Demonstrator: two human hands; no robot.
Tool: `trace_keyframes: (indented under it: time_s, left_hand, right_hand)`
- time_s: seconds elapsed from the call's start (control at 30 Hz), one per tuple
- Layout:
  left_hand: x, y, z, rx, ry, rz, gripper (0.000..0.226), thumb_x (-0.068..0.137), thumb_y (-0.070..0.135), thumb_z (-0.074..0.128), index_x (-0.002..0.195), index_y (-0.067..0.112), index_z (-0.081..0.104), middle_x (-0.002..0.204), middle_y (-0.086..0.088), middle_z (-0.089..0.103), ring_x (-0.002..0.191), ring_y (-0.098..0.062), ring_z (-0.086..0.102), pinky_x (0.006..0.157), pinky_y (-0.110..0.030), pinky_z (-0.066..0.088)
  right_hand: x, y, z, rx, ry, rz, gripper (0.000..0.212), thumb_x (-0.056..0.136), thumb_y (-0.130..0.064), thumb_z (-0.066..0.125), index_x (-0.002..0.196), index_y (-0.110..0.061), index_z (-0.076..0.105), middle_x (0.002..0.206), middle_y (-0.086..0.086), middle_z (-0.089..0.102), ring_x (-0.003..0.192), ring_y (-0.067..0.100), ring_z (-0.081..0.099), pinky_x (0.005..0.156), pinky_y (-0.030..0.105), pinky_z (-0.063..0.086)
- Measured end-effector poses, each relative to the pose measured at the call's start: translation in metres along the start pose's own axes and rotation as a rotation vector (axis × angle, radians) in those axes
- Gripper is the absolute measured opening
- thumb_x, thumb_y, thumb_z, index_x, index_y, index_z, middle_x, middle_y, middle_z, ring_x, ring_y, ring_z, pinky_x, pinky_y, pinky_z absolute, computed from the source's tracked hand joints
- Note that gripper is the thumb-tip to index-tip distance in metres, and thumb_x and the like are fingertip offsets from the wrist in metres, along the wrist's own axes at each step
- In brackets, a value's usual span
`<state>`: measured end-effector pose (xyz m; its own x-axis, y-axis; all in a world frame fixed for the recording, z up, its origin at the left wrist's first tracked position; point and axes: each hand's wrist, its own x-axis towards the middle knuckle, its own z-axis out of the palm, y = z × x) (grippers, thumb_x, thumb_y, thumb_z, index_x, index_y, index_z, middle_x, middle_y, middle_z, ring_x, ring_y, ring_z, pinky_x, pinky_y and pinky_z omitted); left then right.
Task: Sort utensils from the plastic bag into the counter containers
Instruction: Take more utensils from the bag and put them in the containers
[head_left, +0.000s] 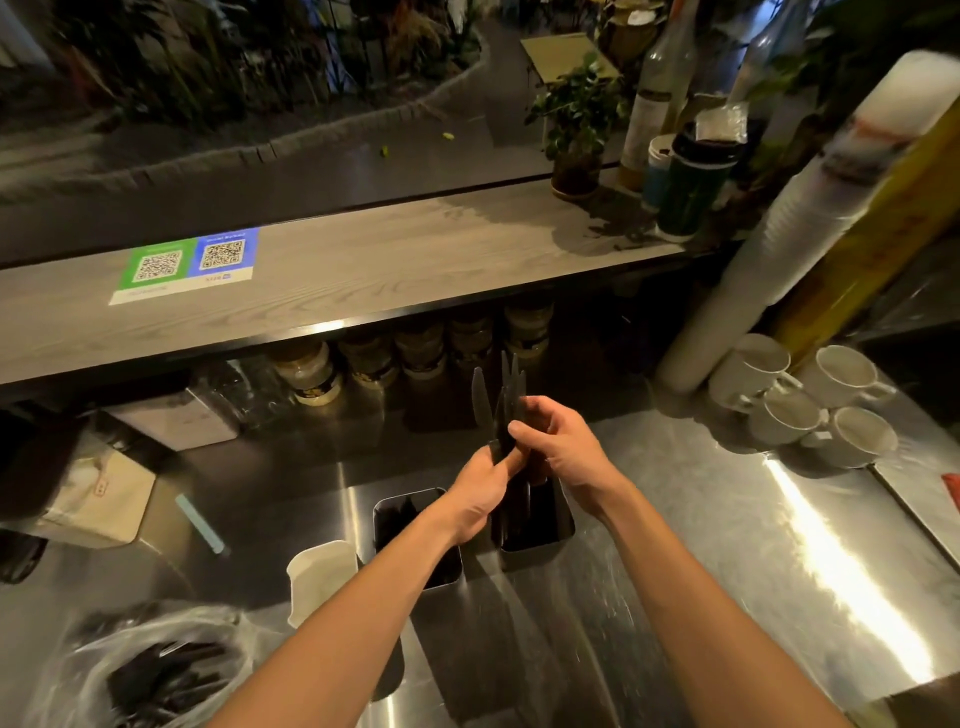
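Likely the worst slip from here is a mixed drop. The utensils (501, 405) fan out at their tips above the right bin (564, 535), and the left bin (382, 506) sits just left of it, so a loosened piece could fall into the wrong one or onto the counter (701, 545). The left hand (480, 486) curls its fingers round the bundle's lower ends. The right hand (561, 447) pinches it higher up, thumb across the front. The bag (67, 670), well left of the right bin and nearer the person, holds more.
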<state>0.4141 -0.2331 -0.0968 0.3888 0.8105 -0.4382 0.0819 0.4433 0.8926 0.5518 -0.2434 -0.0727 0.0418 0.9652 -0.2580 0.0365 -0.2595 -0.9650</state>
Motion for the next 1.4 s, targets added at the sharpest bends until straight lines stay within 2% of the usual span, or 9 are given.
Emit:
trace_keyframes:
  time_s: [0.1,0.27,0.4,0.57,0.7,0.8,1.1,1.27,1.4]
  left_hand:
    - [0.010,-0.002,0.000,0.116,-0.007,-0.003,0.021,0.103,0.026,0.053,0.119,0.027,0.066,0.119,-0.003,0.072,0.113,-0.017,0.068,0.107,-0.044,0.049]
    - [0.018,0.001,0.008,0.192,-0.055,0.006,0.017,0.104,0.026,0.052,0.115,0.030,0.065,0.117,0.001,0.070,0.112,-0.015,0.066,0.097,-0.027,0.051]
    - [0.026,-0.007,0.012,0.407,0.036,0.085,0.021,0.106,0.022,0.048,0.121,0.018,0.062,0.114,-0.004,0.068,0.110,-0.017,0.063,0.083,-0.015,0.051]
    - [0.023,-0.022,0.005,0.975,0.214,0.288,0.049,0.090,0.000,0.066,0.136,-0.004,0.051,0.141,-0.022,0.053,0.133,-0.035,0.047,0.112,-0.039,0.034]
    - [0.020,-0.036,0.002,0.989,0.220,0.290,0.066,0.094,0.018,0.068,0.152,0.021,0.035,0.162,0.000,0.019,0.154,-0.019,0.004,0.126,-0.044,0.014]
    - [0.018,-0.044,0.000,1.081,0.229,0.271,0.066,0.096,0.020,0.065,0.153,0.017,0.033,0.164,0.000,0.011,0.154,-0.016,-0.008,0.127,-0.044,0.003]
    - [0.028,-0.057,-0.006,0.986,0.226,0.227,0.061,0.091,0.036,0.071,0.144,0.020,0.046,0.160,0.005,0.026,0.153,-0.012,0.004,0.126,-0.041,0.011]
    - [0.023,-0.060,-0.007,0.905,0.204,0.309,0.044,0.094,0.031,0.068,0.134,0.024,0.054,0.148,0.008,0.044,0.146,-0.011,0.026,0.122,-0.040,0.025]
    - [0.018,-0.061,-0.008,0.837,0.213,0.312,0.036,0.096,0.027,0.065,0.131,0.025,0.058,0.134,0.014,0.050,0.126,-0.011,0.048,0.109,-0.037,0.045]
  right_hand:
    - [-0.002,-0.001,-0.007,0.010,-0.030,-0.018,0.023,0.097,-0.016,0.064,0.119,-0.021,0.062,0.109,0.001,0.075,0.100,0.020,0.072,0.073,0.037,0.054]
    - [-0.001,-0.001,-0.017,-0.006,-0.075,-0.046,0.030,0.098,-0.011,0.061,0.127,-0.020,0.063,0.116,0.002,0.073,0.113,0.018,0.067,0.099,0.045,0.052]
    - [-0.004,0.003,-0.020,0.003,-0.032,-0.063,0.025,0.098,-0.010,0.061,0.121,-0.016,0.068,0.110,0.002,0.074,0.110,0.016,0.068,0.099,0.039,0.052]
    - [-0.011,0.017,-0.014,0.009,-0.009,-0.039,0.024,0.099,-0.011,0.060,0.117,-0.022,0.071,0.106,-0.005,0.075,0.106,0.009,0.069,0.090,0.028,0.051]
    - [-0.014,0.035,-0.008,-0.019,0.004,-0.005,0.026,0.099,-0.012,0.059,0.117,-0.027,0.071,0.108,-0.009,0.074,0.107,0.008,0.068,0.097,0.035,0.051]
    - [-0.017,0.047,-0.006,-0.026,0.019,0.023,0.025,0.099,-0.012,0.059,0.115,-0.027,0.071,0.106,-0.010,0.074,0.104,0.007,0.068,0.096,0.034,0.052]
    - [-0.017,0.073,-0.003,-0.096,0.052,0.107,0.020,0.100,-0.016,0.058,0.114,-0.025,0.069,0.108,-0.007,0.072,0.106,0.011,0.066,0.100,0.042,0.053]
    - [-0.018,0.075,-0.004,-0.134,0.029,0.060,0.021,0.101,-0.020,0.056,0.119,-0.025,0.065,0.111,-0.009,0.067,0.105,0.008,0.064,0.096,0.033,0.055]
    - [-0.019,0.074,-0.004,-0.195,-0.017,0.028,0.022,0.103,-0.020,0.052,0.122,-0.026,0.063,0.114,-0.011,0.065,0.109,0.007,0.062,0.095,0.028,0.054]
